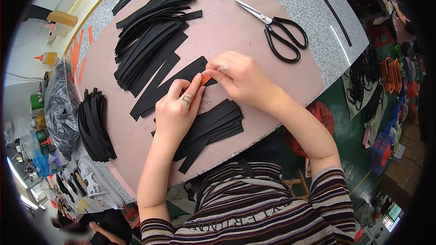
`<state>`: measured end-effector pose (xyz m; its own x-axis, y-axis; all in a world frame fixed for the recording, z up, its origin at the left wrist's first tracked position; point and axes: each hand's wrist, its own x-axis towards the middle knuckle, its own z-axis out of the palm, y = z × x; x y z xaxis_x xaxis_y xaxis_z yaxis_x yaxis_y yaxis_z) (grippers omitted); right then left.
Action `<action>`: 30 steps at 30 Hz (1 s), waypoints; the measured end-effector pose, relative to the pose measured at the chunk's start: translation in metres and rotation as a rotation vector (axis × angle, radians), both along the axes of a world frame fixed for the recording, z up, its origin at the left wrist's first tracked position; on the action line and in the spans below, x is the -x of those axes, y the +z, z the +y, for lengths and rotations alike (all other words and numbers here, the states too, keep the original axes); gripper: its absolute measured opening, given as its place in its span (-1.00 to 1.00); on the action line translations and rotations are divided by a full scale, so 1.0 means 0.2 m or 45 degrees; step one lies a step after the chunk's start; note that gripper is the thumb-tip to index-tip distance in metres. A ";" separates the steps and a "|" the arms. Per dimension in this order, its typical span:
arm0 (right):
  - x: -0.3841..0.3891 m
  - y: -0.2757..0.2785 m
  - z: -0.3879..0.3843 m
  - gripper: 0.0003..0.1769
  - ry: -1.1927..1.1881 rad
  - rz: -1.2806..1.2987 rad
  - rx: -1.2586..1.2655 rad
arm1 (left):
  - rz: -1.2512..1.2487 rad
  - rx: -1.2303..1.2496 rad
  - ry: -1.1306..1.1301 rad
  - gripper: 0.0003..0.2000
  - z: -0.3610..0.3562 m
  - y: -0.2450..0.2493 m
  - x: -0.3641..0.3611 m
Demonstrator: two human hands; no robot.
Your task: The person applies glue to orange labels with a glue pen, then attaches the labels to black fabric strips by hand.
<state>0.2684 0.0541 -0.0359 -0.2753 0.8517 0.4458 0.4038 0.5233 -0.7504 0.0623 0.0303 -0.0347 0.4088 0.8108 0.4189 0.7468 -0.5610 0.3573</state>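
Note:
My left hand and my right hand meet over the middle of the pink mat. Between the fingertips of both is a small orange piece, mostly covered by the fingers. A thin whitish tip shows at my right hand's fingers; its kind cannot be made out. Beneath the hands lie flat black strips. A fanned stack of black strips rests just below my right hand, partly behind my left. Black-handled scissors lie apart from both hands, blades partly open.
A large pile of black strips spreads beyond my hands, with a smaller bundle at the left. Narrow orange strips lie along the left edge. Beyond them stand a yellow bottle and a black plastic bag.

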 end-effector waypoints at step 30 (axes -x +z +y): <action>-0.03 0.10 -0.20 -0.65 -0.278 0.243 0.014 | 0.048 0.129 -0.272 -0.64 0.11 0.09 0.17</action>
<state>0.2740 0.0131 -0.0162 0.0032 0.8866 0.4625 0.3568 0.4310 -0.8288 0.0276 0.0517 -0.0166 0.5895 0.7412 0.3211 0.6284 -0.6706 0.3941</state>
